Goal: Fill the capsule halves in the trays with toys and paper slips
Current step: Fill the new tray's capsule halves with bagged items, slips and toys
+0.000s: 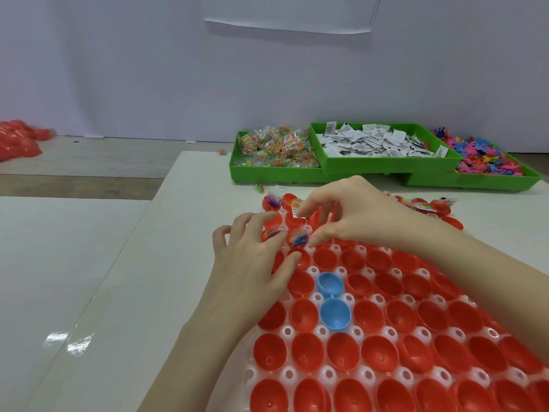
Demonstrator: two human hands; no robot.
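A clear plastic tray (319, 298) holds several open red capsule halves (307, 350) and one blue hinged pair (332, 298). Both hands work at the tray's far left corner. My left hand (252, 260) pinches a small clear toy packet (271, 233) between thumb and forefinger. My right hand (350, 217) pinches a white paper slip (297, 213) over a red half, and a second toy packet (298, 237) lies between the two hands. Far halves at the back row hold toys and slips (421, 205).
Three green bins stand at the back: bagged toys (273, 148), paper slips (374, 141), loose pink and blue figures (487, 159). A heap of red capsules (17, 139) lies far left. A stray packet (259, 188) sits on the white table before the bins.
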